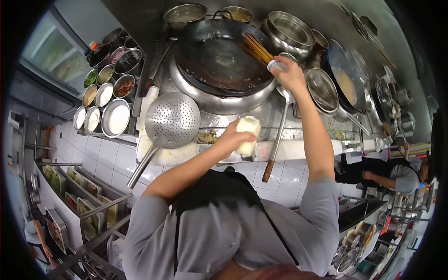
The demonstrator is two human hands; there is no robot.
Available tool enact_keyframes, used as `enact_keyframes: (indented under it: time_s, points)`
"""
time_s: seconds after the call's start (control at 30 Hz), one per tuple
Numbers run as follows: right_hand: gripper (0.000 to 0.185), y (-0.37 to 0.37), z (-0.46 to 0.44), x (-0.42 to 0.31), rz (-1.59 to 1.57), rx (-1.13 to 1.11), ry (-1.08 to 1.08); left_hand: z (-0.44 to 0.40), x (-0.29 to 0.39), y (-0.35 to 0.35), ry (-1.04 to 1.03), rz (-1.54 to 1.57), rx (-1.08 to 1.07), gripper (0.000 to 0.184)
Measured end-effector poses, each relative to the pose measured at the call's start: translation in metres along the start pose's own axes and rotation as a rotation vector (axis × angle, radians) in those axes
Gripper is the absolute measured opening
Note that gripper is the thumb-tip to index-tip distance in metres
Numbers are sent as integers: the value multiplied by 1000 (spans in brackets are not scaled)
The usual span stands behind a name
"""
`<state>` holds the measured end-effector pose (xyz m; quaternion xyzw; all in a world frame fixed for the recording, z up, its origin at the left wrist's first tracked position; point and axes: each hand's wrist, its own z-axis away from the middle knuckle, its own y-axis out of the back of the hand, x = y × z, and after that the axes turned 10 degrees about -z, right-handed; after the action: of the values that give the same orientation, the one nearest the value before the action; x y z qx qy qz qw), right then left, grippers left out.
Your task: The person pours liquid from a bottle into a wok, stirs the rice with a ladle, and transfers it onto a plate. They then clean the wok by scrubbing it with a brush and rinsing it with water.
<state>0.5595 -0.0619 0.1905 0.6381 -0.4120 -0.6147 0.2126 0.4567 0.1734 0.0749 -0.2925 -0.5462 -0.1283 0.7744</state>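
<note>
My right hand [290,73] is closed around the pale wrapped handle of a bamboo wok brush [256,48]. The brush's bristles reach over the right side of a large dark wok [205,60], which sits on a round metal burner ring [210,103] with small food bits scattered in it. In front of the wok, my left hand [233,139] grips a folded, off-white cloth [248,133] near the stove's front edge. Between my arms, a ladle [279,137] with a wooden handle end lies with its bowl toward the burner.
A perforated strainer [172,120] rests at the front left. Several metal tubs of ingredients [115,117] stand further left. Metal pots [290,29] line the back. To the right are a mesh strainer [322,88] and another wok [344,81]. A co-worker [396,173] stands far right.
</note>
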Motion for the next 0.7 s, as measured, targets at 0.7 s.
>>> enact_keyframes:
  time_s: [0.7]
  points:
    - [35, -181, -124, -90, 201, -93, -54, 146, 5, 171, 153, 233, 309, 62]
